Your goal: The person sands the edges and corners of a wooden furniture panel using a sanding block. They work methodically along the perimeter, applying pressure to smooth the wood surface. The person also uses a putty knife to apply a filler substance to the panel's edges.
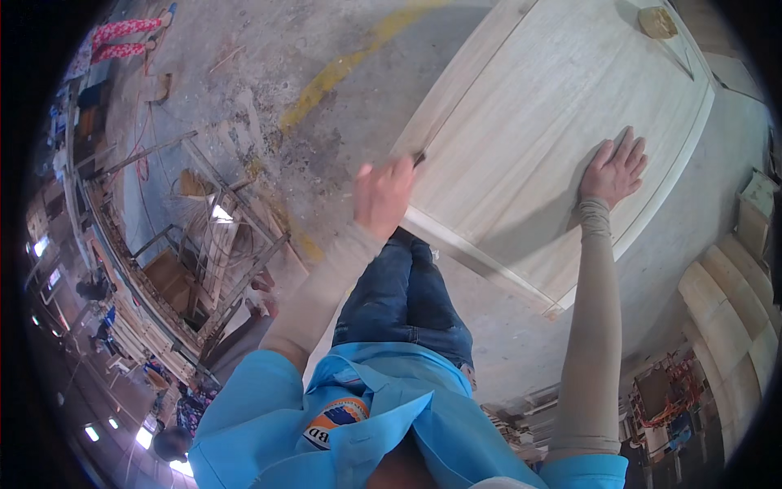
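A broad pale wooden panel point(505, 138) with raised edge strips lies in front of me and to the right. My right hand point(614, 169) rests flat on its face, fingers spread, holding nothing. At the panel's near left corner is my left hand point(383, 196), closed and slightly blurred. A small dark tip point(419, 157) juts from its fingers against the panel edge; the rest of that thing is hidden in the fist. Toward the panel's far end sit a brownish block point(657, 23) and a thin stick point(683, 62).
To the left stands a rough wooden frame point(236, 196) with scrap wood inside. Curved pale wooden pieces point(733, 293) are stacked at the right. A yellow line point(326, 80) crosses the stained concrete floor. At the far upper left, a person's patterned trouser legs point(126, 39) show.
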The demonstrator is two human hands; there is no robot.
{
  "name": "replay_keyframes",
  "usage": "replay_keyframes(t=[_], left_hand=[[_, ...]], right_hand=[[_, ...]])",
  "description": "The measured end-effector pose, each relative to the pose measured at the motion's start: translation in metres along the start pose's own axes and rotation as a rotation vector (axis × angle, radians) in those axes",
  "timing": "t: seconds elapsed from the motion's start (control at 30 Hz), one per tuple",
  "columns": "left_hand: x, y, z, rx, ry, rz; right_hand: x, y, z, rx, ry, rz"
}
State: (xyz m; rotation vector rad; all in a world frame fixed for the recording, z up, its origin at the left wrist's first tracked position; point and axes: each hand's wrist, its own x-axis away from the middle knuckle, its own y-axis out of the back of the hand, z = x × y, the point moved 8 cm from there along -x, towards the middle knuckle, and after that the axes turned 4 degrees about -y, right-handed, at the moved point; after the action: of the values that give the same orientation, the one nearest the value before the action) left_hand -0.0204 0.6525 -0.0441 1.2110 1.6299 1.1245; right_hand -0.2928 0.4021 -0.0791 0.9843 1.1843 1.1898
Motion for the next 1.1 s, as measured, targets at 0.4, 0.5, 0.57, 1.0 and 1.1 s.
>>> replay_keyframes(t=[0.4,0.5,0.57,1.0,1.1], left_hand=[[-0.327,-0.079,-0.016,0.079,-0.061,-0.158],[-0.337,-0.082,-0.009,0.075,-0.024,-0.105],[-0.298,-0.074,-0.023,-0.005,-0.052,-0.08],[-0.255,-0.056,-0.026,-0.057,-0.016,0.076],[-0.371,-0.07,-0.027,-0.057,-0.042,0.017]], right_hand=[[-0.003,0.006,0.007,-0.038,-0.007,0.026],[-0.002,0.005,0.011,-0.056,0.002,0.038],[-0.004,0.004,0.002,-0.035,-0.019,0.029],[-0.007,0.01,0.002,-0.019,-0.06,0.079],[-0.005,0.012,0.007,-0.037,-0.04,0.085]])
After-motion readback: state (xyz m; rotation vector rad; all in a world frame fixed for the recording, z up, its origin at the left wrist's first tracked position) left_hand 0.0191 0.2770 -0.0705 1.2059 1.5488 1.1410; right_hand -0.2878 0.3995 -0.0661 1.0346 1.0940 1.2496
